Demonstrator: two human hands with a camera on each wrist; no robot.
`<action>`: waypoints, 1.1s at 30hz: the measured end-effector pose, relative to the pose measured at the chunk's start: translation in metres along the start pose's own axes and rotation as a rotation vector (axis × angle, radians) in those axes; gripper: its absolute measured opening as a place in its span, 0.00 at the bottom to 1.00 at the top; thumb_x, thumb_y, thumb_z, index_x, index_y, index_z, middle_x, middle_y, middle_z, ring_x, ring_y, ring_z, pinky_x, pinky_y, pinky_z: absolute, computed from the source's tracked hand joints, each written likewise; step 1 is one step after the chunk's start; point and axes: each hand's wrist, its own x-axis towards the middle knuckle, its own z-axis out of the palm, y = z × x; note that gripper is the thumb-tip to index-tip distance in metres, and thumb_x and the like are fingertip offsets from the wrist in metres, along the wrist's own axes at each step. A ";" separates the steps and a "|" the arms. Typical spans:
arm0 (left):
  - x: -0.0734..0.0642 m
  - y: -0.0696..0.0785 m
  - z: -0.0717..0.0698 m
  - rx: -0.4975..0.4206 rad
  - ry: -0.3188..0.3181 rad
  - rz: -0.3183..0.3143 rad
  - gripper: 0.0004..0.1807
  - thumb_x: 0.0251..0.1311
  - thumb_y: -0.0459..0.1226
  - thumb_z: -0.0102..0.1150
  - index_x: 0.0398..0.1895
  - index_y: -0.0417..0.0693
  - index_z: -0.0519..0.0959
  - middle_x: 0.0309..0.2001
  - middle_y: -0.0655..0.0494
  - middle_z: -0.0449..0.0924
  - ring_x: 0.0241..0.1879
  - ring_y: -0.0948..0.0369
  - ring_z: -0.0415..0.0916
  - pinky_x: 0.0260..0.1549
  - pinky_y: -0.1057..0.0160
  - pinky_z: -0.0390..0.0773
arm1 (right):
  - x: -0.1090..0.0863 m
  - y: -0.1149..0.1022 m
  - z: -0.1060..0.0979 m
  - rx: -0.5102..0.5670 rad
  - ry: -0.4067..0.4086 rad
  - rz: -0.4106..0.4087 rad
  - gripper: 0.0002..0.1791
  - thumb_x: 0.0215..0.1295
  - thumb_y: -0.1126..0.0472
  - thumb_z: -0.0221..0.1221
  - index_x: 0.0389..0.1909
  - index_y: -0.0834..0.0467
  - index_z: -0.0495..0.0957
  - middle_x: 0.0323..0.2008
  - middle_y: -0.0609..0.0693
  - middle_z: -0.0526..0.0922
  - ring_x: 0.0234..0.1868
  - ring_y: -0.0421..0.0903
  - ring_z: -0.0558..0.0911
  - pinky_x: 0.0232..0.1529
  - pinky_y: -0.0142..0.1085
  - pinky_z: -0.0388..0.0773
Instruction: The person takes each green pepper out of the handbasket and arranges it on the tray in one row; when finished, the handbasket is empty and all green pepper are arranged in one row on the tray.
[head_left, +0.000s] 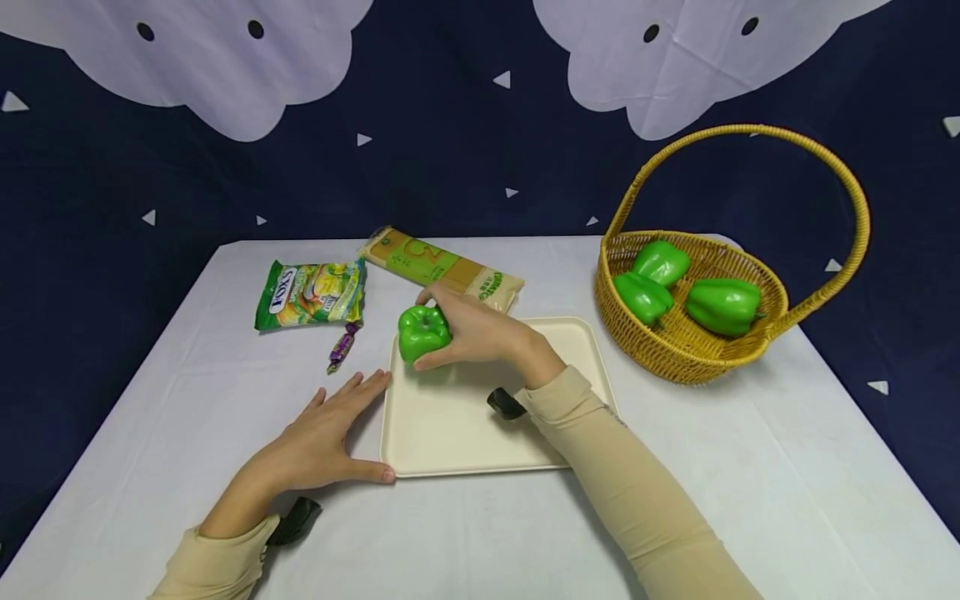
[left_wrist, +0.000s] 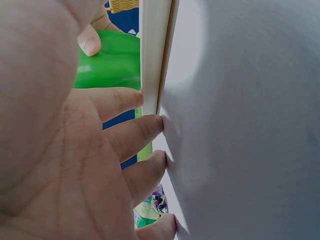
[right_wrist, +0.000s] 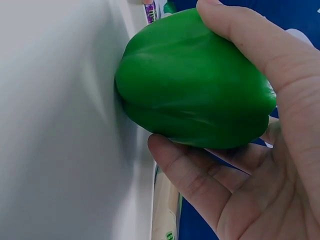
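My right hand (head_left: 483,332) holds a green bell pepper (head_left: 422,335) over the upper left corner of a cream rectangular tray (head_left: 450,429). In the right wrist view the thumb lies on one side of the pepper (right_wrist: 185,85) and the fingers on the other. The pepper's lower end meets or nearly meets the tray; I cannot tell which. My left hand (head_left: 315,442) rests at the tray's left edge, fingers spread and fairly straight. Its fingertips touch the tablecloth and tray rim in the left wrist view, and nothing is in its grasp.
On the right stands a wicker basket (head_left: 693,367) with a tall handle and 3 green bell peppers (head_left: 723,306). Behind the tray lies a noodle packet (head_left: 435,265). A green Fox's candy bag (head_left: 311,293) and a purple wrapped candy (head_left: 343,347) lie at the back left of the white-covered table (head_left: 187,400).
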 end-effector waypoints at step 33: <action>0.002 0.004 -0.001 -0.008 -0.007 -0.012 0.72 0.40 0.67 0.83 0.86 0.48 0.58 0.84 0.41 0.59 0.84 0.32 0.51 0.74 0.17 0.44 | -0.023 0.000 -0.037 0.001 -0.068 0.014 0.55 0.61 0.44 0.78 0.82 0.58 0.60 0.77 0.57 0.72 0.73 0.56 0.77 0.73 0.49 0.77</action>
